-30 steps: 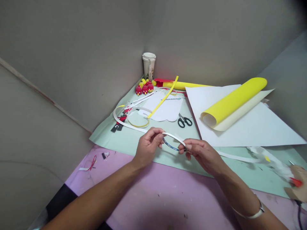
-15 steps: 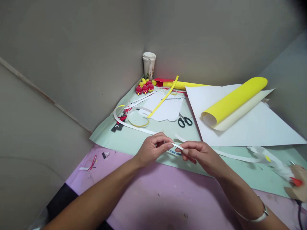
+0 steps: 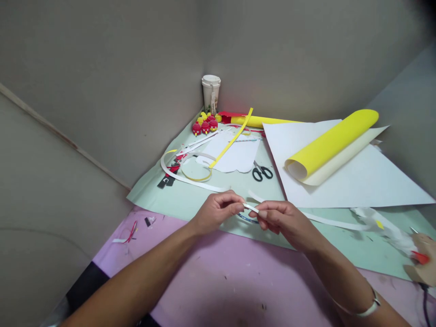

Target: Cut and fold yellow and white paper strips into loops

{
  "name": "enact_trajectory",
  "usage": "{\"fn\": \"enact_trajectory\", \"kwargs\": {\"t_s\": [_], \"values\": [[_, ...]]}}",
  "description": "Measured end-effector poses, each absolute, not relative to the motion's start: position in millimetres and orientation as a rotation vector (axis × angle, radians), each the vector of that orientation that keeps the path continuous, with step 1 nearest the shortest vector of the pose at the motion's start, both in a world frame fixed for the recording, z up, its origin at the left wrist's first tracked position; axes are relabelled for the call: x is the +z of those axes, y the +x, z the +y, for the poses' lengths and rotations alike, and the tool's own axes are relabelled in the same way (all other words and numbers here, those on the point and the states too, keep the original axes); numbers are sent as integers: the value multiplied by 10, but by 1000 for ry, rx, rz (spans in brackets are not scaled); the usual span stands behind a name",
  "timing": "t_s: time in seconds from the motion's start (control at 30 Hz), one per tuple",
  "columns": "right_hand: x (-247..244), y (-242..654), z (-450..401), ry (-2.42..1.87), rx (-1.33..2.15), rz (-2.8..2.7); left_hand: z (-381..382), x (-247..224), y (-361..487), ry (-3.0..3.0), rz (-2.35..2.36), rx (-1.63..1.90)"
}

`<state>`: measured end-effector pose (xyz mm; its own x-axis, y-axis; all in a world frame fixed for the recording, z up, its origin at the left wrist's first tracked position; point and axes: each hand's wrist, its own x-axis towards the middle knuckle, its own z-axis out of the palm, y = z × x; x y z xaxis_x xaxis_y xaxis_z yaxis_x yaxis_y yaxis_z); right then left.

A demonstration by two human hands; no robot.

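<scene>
A narrow white paper strip [image 3: 251, 208] is pinched between my two hands over the front edge of the green sheet. My left hand [image 3: 218, 211] grips its left end between thumb and fingers. At its right end, my right hand [image 3: 281, 220] closes thumb and fingers on it. Just below the strip, a blue patterned band [image 3: 248, 218] shows between the hands, partly hidden by the fingers. Black-handled scissors [image 3: 261, 172] lie beyond my hands. Long white strips lie on both sides, one curling [image 3: 190, 179] at the left.
A yellow paper roll [image 3: 332, 145] rests on white sheets [image 3: 368, 190] at the right. Small red and yellow round figures [image 3: 205, 127] stand by a lidded white cup [image 3: 211, 93] at the back. A yellow strip [image 3: 231, 141] crosses white paper. Scraps lie at the left; crumpled plastic at the right.
My hands have barely moved, still holding the white strip. The exposed piece between my fingers looks slightly shorter, and my right fingers have shifted a little. The view has shifted very slightly.
</scene>
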<state>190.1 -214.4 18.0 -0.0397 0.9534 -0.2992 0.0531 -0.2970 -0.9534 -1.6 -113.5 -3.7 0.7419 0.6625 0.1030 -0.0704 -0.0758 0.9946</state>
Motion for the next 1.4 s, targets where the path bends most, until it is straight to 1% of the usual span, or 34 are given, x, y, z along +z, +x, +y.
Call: {"fn": "enact_trajectory", "kwargs": {"t_s": [0.13,0.23,0.3,0.47,0.53,0.63,0.8,0.97,1.1,1.3,1.4], "values": [[163,1961,-2143,-1348,1481,-1071,-1103,-52,-25,1309,495,666],[175,1985,-2152,-1326,1489,-1068,-1079,-56,-40,1246,459,648],[190,1981,-2160,-1350,1478,-1088,-1074,-41,-50,1329,464,640],[220,1881,-2158,-1541,1399,-1169,-1117,8,-37,1787,446,599],[229,1827,-2149,-1597,1371,-1174,-1136,9,-28,1841,429,564],[238,1782,-2141,-1613,1361,-1184,-1141,-1,-31,1783,419,513],[225,1787,-2144,-1541,1440,-1230,-1139,-21,-44,1596,413,412],[194,1732,-2154,-1630,1393,-1223,-1208,-33,-18,1500,429,335],[208,1708,-2156,-1622,1417,-1222,-1214,-50,-11,1427,442,319],[184,1805,-2152,-1520,1486,-1175,-1141,-103,-36,1323,382,455],[178,1815,-2151,-1537,1469,-1168,-1129,-90,-41,1347,375,366]]}}
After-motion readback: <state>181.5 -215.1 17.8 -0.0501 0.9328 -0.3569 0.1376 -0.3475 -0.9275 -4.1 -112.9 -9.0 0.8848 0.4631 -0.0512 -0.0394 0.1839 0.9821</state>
